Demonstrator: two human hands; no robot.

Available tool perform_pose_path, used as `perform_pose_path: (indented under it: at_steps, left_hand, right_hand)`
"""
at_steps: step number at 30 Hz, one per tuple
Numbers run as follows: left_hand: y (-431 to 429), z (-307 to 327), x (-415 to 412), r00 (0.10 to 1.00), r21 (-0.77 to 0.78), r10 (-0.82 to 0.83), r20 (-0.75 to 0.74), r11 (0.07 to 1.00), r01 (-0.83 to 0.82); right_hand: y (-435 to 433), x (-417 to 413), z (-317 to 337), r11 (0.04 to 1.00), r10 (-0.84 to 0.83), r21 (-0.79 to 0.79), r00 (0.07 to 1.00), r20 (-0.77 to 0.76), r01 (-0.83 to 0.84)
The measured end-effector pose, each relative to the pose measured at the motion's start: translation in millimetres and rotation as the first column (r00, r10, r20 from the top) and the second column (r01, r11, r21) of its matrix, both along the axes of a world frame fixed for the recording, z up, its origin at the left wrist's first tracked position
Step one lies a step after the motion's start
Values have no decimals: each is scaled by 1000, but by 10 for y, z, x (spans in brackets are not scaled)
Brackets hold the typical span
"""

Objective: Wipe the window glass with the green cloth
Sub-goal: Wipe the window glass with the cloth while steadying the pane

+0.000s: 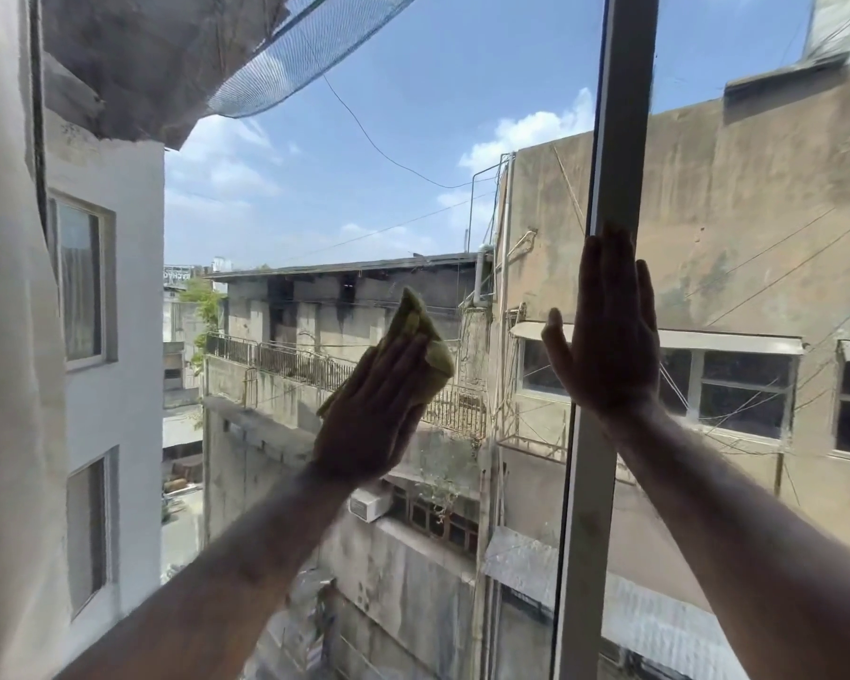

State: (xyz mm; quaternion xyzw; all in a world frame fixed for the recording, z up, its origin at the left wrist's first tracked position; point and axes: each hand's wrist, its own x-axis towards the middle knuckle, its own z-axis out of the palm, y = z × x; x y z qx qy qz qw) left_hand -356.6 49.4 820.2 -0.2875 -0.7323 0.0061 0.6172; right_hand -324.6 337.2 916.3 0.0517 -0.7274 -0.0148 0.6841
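Glass: the clear window glass pane (364, 198) fills the left and middle of your view; sky and weathered concrete buildings show through it.
Cloth: the crumpled green fabric cloth (420, 336) lies flat against the glass, low in the middle of the pane, left of the frame bar. Its upper corner and right edge stick out past your fingertips; a lower corner shows at the left of your hand.
Left hand: your left hand (374, 409) lies on top of the cloth, fingers straight and together, slanting up to the right — palm pressing the cloth to the glass, not curled round it.
Right hand: your right hand (604, 336) is spread flat, fingers up, thumb out to the left. It holds nothing. It rests on the frame bar, fingertips on the bar, and the palm overlaps the glass on either side.
Frame: the grey vertical metal window frame bar (609, 164) runs top to bottom, right of centre, between two panes.
Arms: both of your forearms are bare, rising from the bottom edge — well apart.
Left edge: a pale fabric curtain (6, 336) hangs beside the pane.
Outside, upper left: blue mesh netting (305, 51) sags under an overhang.
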Motion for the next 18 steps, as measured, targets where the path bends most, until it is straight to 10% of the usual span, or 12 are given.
perform_pose_path:
  at_steps: [7, 13, 18]
  left_hand:
    - [-163, 1305, -12, 997, 667, -18, 75, 745, -36]
    - [727, 1053, -42, 997, 168, -39, -66, 985, 49]
    - [44, 244, -131, 999, -92, -15, -49, 996, 10]
  right_hand:
    - [-3, -2, -6, 1000, 7, 12, 1000, -15, -7]
    - [-26, 64, -3, 999, 47, 4, 999, -22, -47]
    - [-24, 87, 4, 999, 54, -2, 998, 16, -54]
